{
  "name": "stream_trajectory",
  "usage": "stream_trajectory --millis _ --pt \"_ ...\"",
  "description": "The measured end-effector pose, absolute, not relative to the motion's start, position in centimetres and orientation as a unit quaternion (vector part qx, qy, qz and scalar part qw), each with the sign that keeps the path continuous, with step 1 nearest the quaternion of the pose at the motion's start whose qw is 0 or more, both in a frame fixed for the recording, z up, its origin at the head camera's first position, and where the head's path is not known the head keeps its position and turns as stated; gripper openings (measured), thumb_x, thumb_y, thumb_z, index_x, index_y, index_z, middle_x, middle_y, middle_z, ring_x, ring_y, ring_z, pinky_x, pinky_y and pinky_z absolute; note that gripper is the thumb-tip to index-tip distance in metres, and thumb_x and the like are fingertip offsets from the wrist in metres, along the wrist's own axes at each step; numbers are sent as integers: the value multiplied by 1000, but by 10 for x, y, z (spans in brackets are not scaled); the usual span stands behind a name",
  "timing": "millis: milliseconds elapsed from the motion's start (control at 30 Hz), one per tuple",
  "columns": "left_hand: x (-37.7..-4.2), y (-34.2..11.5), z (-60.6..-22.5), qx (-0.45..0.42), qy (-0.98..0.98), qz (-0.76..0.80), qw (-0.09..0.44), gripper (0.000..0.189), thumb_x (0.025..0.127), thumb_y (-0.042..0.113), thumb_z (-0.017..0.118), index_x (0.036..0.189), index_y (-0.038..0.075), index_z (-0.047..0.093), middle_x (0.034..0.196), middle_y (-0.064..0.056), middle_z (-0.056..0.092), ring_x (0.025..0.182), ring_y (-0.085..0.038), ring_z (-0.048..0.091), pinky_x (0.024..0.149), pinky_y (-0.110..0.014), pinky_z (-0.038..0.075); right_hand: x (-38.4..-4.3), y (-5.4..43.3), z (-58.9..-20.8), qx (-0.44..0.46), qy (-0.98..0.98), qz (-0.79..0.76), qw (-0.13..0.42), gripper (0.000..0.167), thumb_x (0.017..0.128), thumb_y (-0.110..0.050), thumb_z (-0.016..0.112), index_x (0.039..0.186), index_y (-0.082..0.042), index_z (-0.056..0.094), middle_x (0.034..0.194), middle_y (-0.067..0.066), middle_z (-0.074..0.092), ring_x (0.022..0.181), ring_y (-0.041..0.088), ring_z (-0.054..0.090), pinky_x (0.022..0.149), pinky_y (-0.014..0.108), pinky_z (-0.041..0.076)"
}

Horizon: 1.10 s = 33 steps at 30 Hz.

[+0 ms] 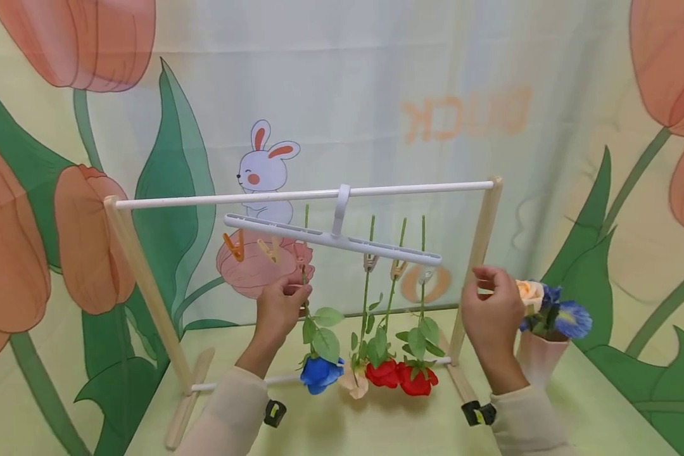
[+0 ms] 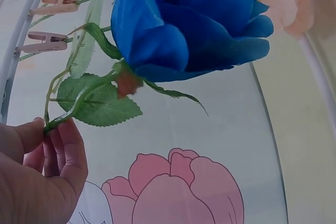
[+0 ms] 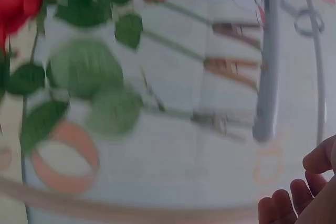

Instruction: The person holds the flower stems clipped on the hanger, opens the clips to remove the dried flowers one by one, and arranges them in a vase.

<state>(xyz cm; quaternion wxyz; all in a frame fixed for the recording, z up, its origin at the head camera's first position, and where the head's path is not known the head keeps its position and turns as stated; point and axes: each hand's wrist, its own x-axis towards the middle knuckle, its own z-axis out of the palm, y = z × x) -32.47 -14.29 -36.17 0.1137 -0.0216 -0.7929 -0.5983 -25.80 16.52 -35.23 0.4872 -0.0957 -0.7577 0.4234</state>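
My left hand [image 1: 279, 305] pinches the green stem of a blue rose [image 1: 321, 375], which hangs head down below a pink clothespin [image 1: 302, 253]. In the left wrist view, thumb and fingers meet on that stem just behind a serrated leaf [image 2: 100, 100]. The white hanger [image 1: 296, 232] tilts down to the right. Two red roses [image 1: 383, 373] and a pale peach flower [image 1: 354, 384] hang upside down from its right-side clothespins [image 1: 398, 269]. Near the right post, my right hand [image 1: 493, 310] is raised with fingers loosely bent and holds nothing.
The hanger hooks over a white rod [image 1: 422, 188] between wooden posts [image 1: 148, 291]. An orange clothespin [image 1: 235, 246] and a yellow clothespin [image 1: 269, 251] hang without flowers on the left. Behind my right hand stands a pale vase [image 1: 541, 360] with peach and blue flowers.
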Motion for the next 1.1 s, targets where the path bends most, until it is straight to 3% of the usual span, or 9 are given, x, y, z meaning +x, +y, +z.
stream_trajectory --millis 100,267,600,900,1100 --pt "-323 -144 -362 -21 -785 -609 114 22 97 16 69 118 9 72 102 -15 70 82 -20 68 74 -34 64 -265 131 -363 -51 -770 431 468 20 90 -5 61 108 0 70 103 17 70 87 32 69 74 33 54" --pt "-319 -142 -362 -23 -780 -614 119 17 96 15 71 112 9 73 98 -15 70 78 -17 67 71 -32 63 -271 71 -374 18 -781 449 433 19 89 -3 67 107 0 71 100 15 70 85 32 70 74 45 60" --pt "-312 -149 -363 -21 -772 -621 134 11 95 13 71 105 9 73 94 -14 72 75 -17 66 68 -33 63 -297 -27 -349 67 -785 486 377 26 90 -18 75 112 -6 70 103 12 69 91 29 69 79 44 58" --pt "-311 -153 -363 -23 -775 -614 147 15 97 18 68 110 15 75 100 -14 74 74 -17 74 66 -35 63 -313 -64 -336 37 -759 534 370 31 88 -25 77 113 -7 70 102 11 70 89 26 68 80 41 56" --pt "-307 -155 -364 -17 -780 -609 143 19 97 12 67 114 11 74 102 -16 73 74 -17 73 66 -34 63 -314 -75 -333 20 -738 566 367 33 87 -23 79 112 -5 68 102 12 70 92 28 70 81 42 58"
